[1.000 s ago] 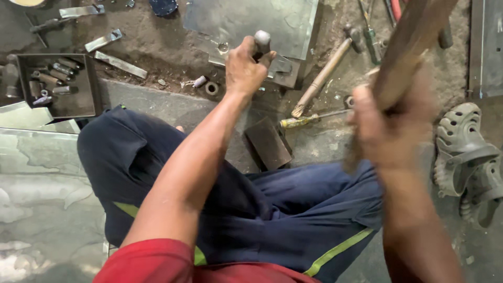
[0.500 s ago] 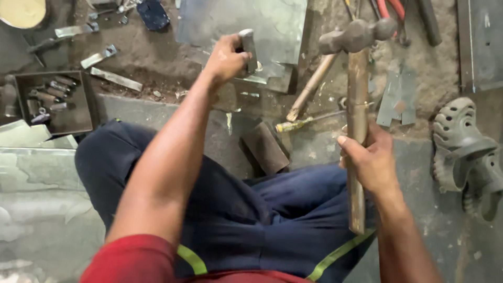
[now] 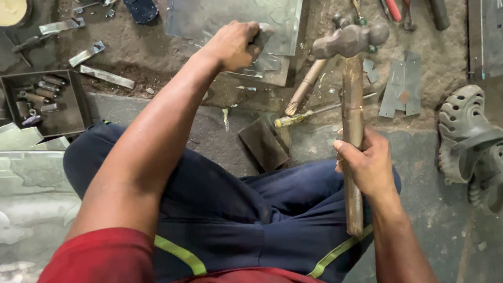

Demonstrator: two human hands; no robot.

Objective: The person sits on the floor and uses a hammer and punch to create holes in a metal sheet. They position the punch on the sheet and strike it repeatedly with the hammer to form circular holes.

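Dirt floor (image 3: pixel 157 84), metal sheet (image 3: pixel 230 18), tray (image 3: pixel 44 102), sandal (image 3: pixel 471 141)

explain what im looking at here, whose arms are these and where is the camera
The camera sits on a person's head and looks down, so both arms are that person's own. They sit on a gritty floor, legs in dark blue trousers. The right hand grips the wooden handle of a hammer. The left hand holds a small metal tool against a metal sheet. Around them lie a second hammer, a screwdriver, a tray of metal bits and a grey sandal.
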